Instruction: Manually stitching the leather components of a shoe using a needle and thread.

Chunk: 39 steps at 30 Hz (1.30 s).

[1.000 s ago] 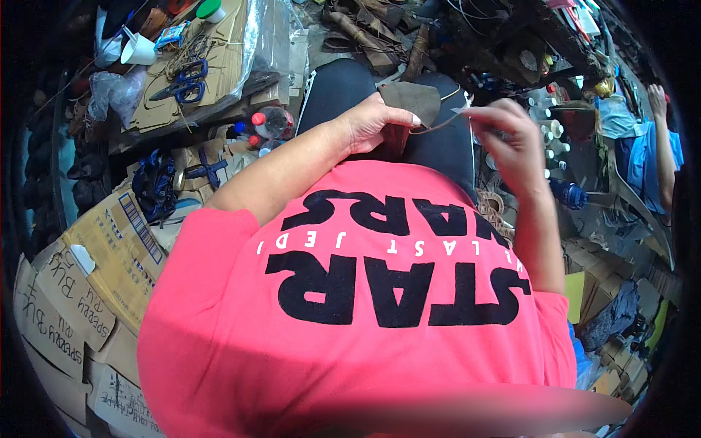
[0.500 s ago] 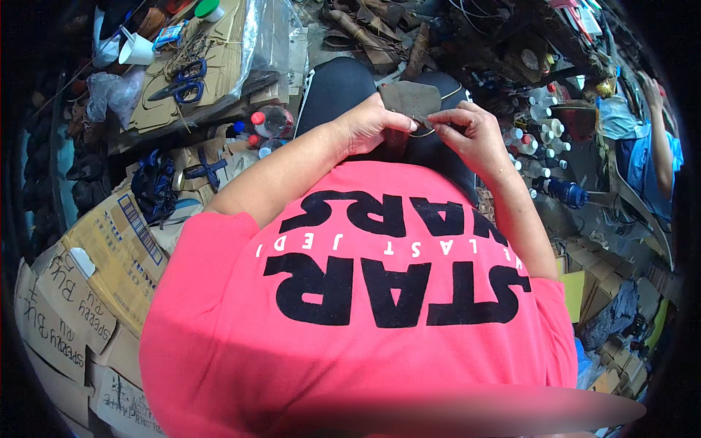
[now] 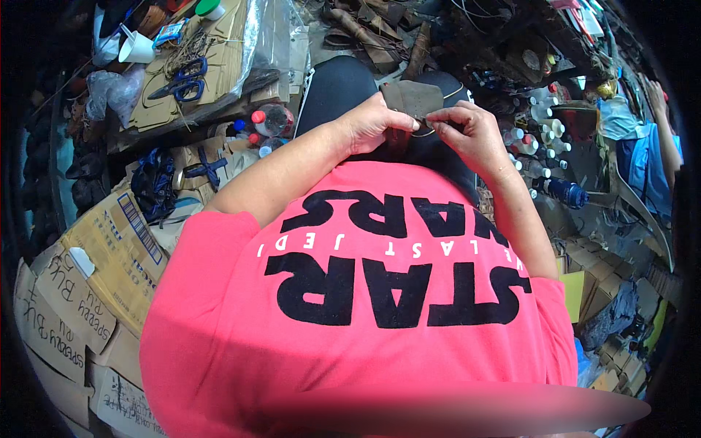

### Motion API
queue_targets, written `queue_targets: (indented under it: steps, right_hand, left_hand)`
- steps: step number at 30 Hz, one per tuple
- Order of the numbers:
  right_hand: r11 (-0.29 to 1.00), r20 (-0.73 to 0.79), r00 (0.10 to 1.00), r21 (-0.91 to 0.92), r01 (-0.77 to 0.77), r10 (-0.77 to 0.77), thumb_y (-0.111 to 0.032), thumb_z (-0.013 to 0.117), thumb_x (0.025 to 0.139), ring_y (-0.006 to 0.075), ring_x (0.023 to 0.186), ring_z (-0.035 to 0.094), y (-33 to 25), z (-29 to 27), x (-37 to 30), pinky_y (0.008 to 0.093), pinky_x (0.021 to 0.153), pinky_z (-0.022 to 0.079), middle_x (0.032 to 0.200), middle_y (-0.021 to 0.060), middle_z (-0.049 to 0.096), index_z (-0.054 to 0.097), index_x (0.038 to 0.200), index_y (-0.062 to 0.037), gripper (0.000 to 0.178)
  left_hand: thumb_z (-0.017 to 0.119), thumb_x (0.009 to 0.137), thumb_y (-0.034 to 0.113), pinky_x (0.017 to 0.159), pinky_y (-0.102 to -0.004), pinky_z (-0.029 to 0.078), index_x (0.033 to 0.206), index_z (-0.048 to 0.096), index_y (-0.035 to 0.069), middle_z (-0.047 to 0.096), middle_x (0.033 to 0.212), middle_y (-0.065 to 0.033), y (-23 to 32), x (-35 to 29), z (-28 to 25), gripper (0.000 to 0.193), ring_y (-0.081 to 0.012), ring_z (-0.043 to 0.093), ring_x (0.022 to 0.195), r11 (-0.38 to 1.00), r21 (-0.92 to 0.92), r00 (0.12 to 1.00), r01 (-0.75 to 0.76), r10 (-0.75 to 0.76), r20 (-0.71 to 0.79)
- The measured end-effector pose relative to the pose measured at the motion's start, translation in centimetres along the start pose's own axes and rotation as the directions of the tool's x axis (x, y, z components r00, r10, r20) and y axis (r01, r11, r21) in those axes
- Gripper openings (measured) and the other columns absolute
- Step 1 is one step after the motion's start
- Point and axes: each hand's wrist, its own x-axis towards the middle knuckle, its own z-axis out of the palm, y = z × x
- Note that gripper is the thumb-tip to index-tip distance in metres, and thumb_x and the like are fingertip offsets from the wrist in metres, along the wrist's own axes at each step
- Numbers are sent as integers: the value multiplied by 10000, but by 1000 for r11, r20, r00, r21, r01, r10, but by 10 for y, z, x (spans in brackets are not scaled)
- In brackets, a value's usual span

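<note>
Over my lap, my left hand (image 3: pixel 371 124) is closed on a brown leather piece (image 3: pixel 411 97), its thumb pressing the near edge. The piece has a flat rounded flap, and a darker reddish-brown part hangs below it. My right hand (image 3: pixel 469 131) pinches at that same edge, thumb against forefinger, close to the left thumb tip. A thin pale cord (image 3: pixel 424 134) loops beneath the right fingertips and seems to run into the pinch; another stretch of it shows beyond the knuckles. Whether a needle is also in those fingers is too small to see.
Dark-handled scissors (image 3: pixel 182 82) lie on stacked cardboard (image 3: pixel 155 117) at the left, near a white cup (image 3: pixel 136 47). Bottles (image 3: pixel 274 120) stand beside my left knee, several more (image 3: pixel 537 146) at my right. Leather scraps (image 3: pixel 376 36) lie ahead. Another person's arm (image 3: pixel 661 131) is far right.
Both my hands stay at the leather piece, with only a slight shift of the right fingertips and the piece. The other person's arm at the far right has moved a little outward.
</note>
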Motion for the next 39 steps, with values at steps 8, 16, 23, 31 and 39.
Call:
queue_targets:
  steps: [8,16,23,31,39]
  right_hand:
    - [964,72,997,259,-54,36,-109,690,812,124,785,552,28,10,7,258,716,443,834,32,595,719,968,-70,164]
    - [763,186,968,597,-248,169,-107,669,852,56,803,534,31,19,8,200,744,412,887,-15,643,680,997,-34,163]
    - [514,216,954,806,-294,207,-69,676,837,108,827,602,35,42,12,241,788,469,931,55,669,663,1006,2,183]
    - [540,274,950,782,-311,151,-101,682,841,103,829,594,43,41,14,235,781,466,931,45,663,648,1041,0,227]
    - [550,255,951,775,-310,176,-134,673,853,80,774,542,39,43,11,216,739,429,888,11,643,647,1059,-3,246]
  left_hand:
    - [649,858,141,845,-317,481,1195,539,45,635,1051,-67,3,-23,-5,367,-150,607,930,999,47,990,27,-20,-141]
    - [584,906,141,849,-343,485,1158,559,40,661,1021,-76,-8,-22,-16,273,-157,620,918,998,-65,994,10,-17,-108]
    - [565,912,125,819,-357,493,1105,580,51,672,1002,-74,-17,-22,-28,207,-150,632,869,959,-270,996,81,-85,-4]
    - [560,917,130,826,-373,491,1102,575,56,673,989,-71,-21,-20,-31,199,-165,636,878,953,-291,995,79,-92,-31]
    - [543,925,120,826,-392,492,1098,571,54,668,974,-88,-22,-17,-34,187,-190,639,869,916,-393,996,81,-92,-10]
